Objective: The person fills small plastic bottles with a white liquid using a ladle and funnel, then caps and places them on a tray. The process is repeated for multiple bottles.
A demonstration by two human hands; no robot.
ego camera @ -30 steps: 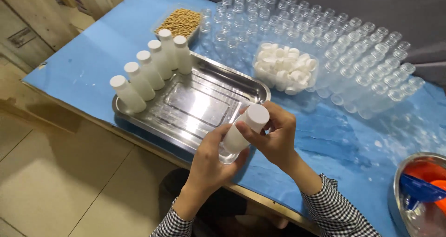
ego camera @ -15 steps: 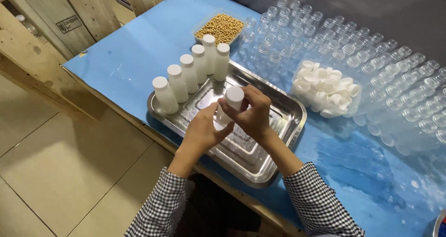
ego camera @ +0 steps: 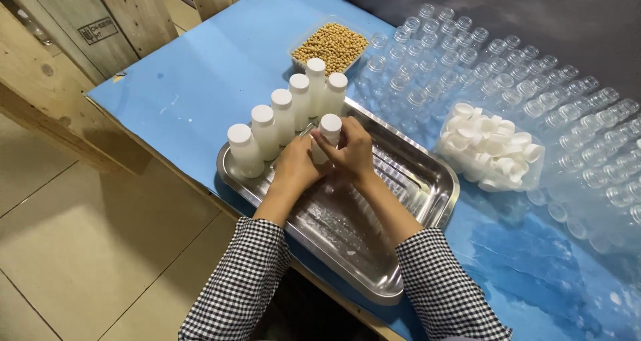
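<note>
A: What do your hands have hold of?

B: Both of your hands are closed round one small white-capped bottle [ego camera: 327,137]. Your right hand [ego camera: 350,155] wraps it from the far side, fingers curled up near the cap. Your left hand [ego camera: 295,167] presses against its lower body from the near side. The bottle stands roughly upright between them.

A: And where is that bottle?

B: Over the far left part of the steel tray [ego camera: 414,194], just beside the row of capped bottles [ego camera: 284,124]. I cannot tell whether its base touches the tray, since your hands cover it.

A: How does the row run?

B: Five bottles stand upright along the tray's left edge, close to one another, from the near corner up to the far corner.

A: What lies beyond the tray?

B: Just past its far corner sits a clear tub of tan beans [ego camera: 332,46]. To the right, a clear container of loose white caps [ego camera: 491,147] rests on the blue table [ego camera: 200,74]. Around and behind it, many empty clear bottles [ego camera: 507,67] stand in rows.

A: Anything of you in view?

B: Your checked sleeves [ego camera: 240,281] come in from the bottom edge.
</note>
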